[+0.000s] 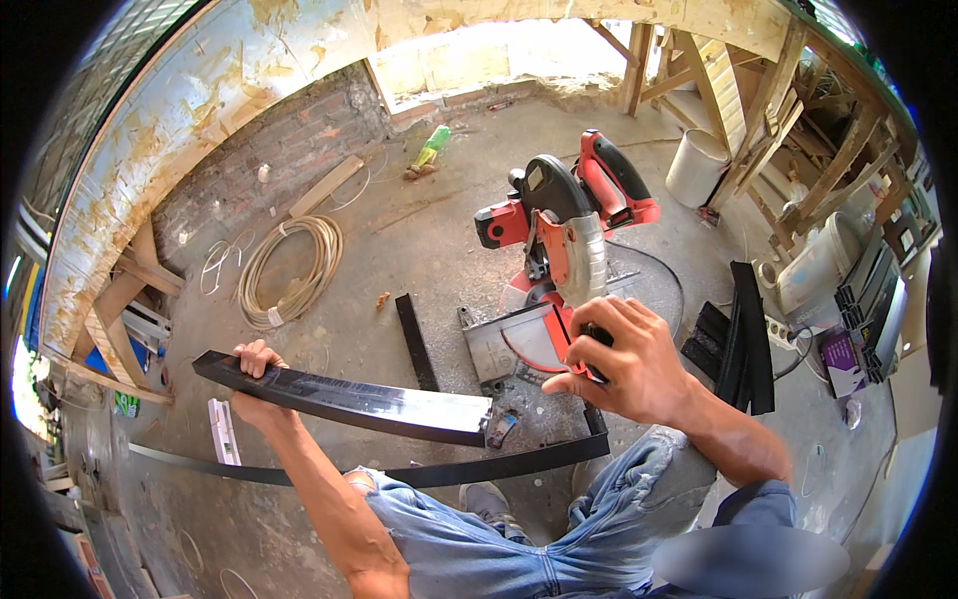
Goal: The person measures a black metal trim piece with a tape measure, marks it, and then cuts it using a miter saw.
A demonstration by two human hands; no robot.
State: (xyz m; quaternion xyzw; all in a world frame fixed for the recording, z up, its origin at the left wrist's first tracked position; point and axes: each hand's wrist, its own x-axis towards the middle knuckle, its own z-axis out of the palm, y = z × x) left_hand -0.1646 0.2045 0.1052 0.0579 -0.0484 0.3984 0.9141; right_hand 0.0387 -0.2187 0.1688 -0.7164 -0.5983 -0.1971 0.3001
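My left hand (261, 374) is wrapped round the far left end of a black rectangular metal profile (349, 394), whose upper face shines toward its right end. The profile is held across in front of my knees. My right hand (629, 359) is raised in front of the saw, its fingers curled round a small black object (597, 344) that they mostly hide. Just beyond that hand a red and black mitre saw (559, 225) stands on the floor, its grey metal base (497, 349) dusty. Below the held profile, a long thin black strip (439, 473) runs across my legs.
A short black bar (415, 341) lies left of the saw base. At left are a hose coil (289, 270) and a small white level (224, 431). To the right lie black profiles (750, 339), a power strip (777, 334) and a white bucket (696, 172). A cable (671, 275) trails behind the saw.
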